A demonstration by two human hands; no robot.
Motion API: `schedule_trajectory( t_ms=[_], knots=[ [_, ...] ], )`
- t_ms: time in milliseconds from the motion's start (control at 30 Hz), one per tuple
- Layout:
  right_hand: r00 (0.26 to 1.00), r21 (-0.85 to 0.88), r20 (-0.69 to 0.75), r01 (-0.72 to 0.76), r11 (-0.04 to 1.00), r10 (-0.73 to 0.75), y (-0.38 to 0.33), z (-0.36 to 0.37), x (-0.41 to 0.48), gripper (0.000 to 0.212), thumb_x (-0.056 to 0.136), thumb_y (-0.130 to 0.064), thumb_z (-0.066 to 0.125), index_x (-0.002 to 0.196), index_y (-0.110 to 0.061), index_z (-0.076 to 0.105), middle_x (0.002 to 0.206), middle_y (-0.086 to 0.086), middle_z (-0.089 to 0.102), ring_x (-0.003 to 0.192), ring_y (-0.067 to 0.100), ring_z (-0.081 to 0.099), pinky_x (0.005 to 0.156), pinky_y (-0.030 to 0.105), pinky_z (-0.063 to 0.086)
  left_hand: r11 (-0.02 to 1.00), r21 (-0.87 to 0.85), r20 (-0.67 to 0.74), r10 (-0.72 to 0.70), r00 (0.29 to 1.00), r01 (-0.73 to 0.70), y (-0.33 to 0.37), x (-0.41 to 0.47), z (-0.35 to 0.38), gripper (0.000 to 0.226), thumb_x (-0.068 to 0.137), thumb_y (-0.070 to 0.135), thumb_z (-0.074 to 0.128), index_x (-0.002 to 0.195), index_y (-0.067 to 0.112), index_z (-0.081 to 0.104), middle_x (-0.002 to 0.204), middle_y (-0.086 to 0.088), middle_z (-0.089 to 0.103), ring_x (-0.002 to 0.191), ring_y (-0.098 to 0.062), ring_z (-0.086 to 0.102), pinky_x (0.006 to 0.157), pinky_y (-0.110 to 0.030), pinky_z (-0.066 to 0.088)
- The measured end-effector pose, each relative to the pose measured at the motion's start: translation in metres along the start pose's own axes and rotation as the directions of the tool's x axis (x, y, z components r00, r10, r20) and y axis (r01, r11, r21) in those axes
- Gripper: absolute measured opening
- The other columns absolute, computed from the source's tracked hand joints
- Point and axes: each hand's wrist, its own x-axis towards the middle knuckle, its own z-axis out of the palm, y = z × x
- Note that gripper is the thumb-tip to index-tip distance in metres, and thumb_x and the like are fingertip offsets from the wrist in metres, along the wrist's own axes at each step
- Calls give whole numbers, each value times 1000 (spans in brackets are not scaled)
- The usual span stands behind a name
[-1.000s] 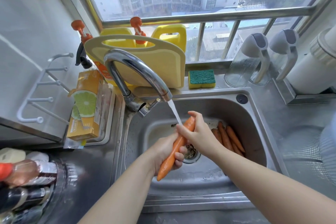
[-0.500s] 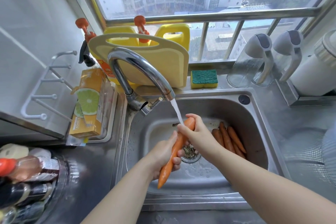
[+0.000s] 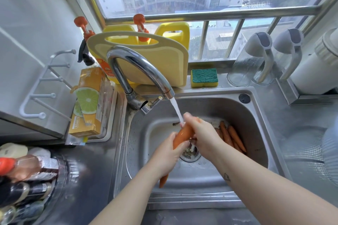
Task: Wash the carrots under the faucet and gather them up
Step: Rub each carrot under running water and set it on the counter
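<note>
Both my hands hold one long orange carrot [image 3: 182, 134] over the steel sink [image 3: 259, 144]. My left hand [image 3: 167, 155] wraps its middle, and the thin tip pokes out below that hand. My right hand [image 3: 202, 134] grips the thick top end. Water runs from the curved chrome faucet [image 3: 139, 67] onto the carrot's top. Several more carrots [image 3: 231, 138] lie in a bunch on the sink floor at the right, partly hidden by my right wrist.
A yellow cutting board [image 3: 164, 64] and yellow jugs stand behind the faucet. A green-and-yellow sponge [image 3: 204, 77] lies on the ledge. Glass pitchers [image 3: 256, 60] stand at the back right, a lemon-print box [image 3: 87, 102] at the left, bottles [image 3: 23, 175] at the lower left.
My left hand has slid down the carrot and now covers more of it. The carrot has turned steeper, and my right hand has closed over its top end.
</note>
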Motion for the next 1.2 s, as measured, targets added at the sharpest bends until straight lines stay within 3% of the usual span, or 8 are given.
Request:
schedule_trajectory(
  t_ms=[200, 400, 567, 733, 833, 967, 1100, 1200],
  knots=[
    [969, -256, -78, 206, 945, -233, 7, -1, -8, 39, 77, -21, 74, 110, -17, 53, 94, 2, 60, 77, 14, 55, 68, 26, 44, 921, 390, -224, 106, 969, -11, -2, -1, 3, 28, 91, 36, 53, 117, 29, 46, 114, 6, 56, 103, -23, 57, 81, -41, 48],
    [907, -373, 16, 396, 839, -421, 2, -1, -16, 13, 87, -24, 64, 92, -13, 60, 80, -2, 60, 77, 13, 57, 70, 26, 47, 996, -30, -81, 84, 993, -87, 6, -3, 8, 25, 95, 48, 39, 94, 25, 48, 81, 3, 61, 77, -17, 59, 80, -43, 50],
    [925, -324, -42, 344, 881, -377, -2, 1, -10, 31, 96, -29, 49, 71, -14, 57, 64, -2, 56, 62, 9, 51, 57, 17, 41, 972, -224, 29, 77, 997, -69, 12, 3, 10, 30, 97, 46, 35, 81, 26, 50, 72, 0, 55, 65, -17, 58, 62, -32, 52],
    [958, -264, 126, 284, 922, -259, -2, -5, -11, 21, 95, -25, 52, 104, -12, 65, 82, -4, 68, 70, 1, 61, 63, 14, 48, 993, -30, -37, 110, 993, -111, 5, 8, 0, 23, 96, 37, 47, 115, 24, 49, 104, 8, 61, 96, -10, 58, 86, -30, 47],
    [927, -225, 274, 322, 920, -257, 3, -13, -11, 23, 93, -14, 56, 114, -9, 65, 105, 10, 71, 96, 16, 67, 88, 32, 53, 992, -44, -93, 115, 989, -120, 2, 6, -8, 27, 93, 31, 55, 115, 22, 43, 99, 20, 51, 94, -1, 52, 78, -18, 40],
    [863, -346, 437, 420, 839, -252, 1, -24, -11, 33, 92, -4, 54, 108, -31, 64, 108, 6, 70, 102, 19, 66, 97, 37, 50, 989, -2, -62, 149, 987, -149, -5, 8, -6, 32, 94, 28, 55, 124, 23, 46, 107, 18, 53, 105, -2, 53, 78, -11, 38],
    [865, -516, 298, 501, 694, -403, 6, -20, -7, 27, 82, -18, 66, 108, -24, 66, 98, 3, 71, 94, 19, 68, 92, 41, 52, 981, 73, -72, 185, 980, -180, -2, 12, -3, 39, 95, 27, 53, 132, 26, 44, 121, 12, 57, 113, -6, 53, 90, -19, 42],
    [835, -531, 78, 498, 686, -545, 9, -8, -10, 7, 78, -26, 70, 85, -25, 71, 79, -6, 71, 80, 13, 67, 80, 31, 55, 967, 153, -147, 228, 962, -206, 3, 14, 3, 37, 92, 25, 55, 129, 24, 48, 126, 5, 59, 115, -14, 55, 92, -28, 44]
  ],
)
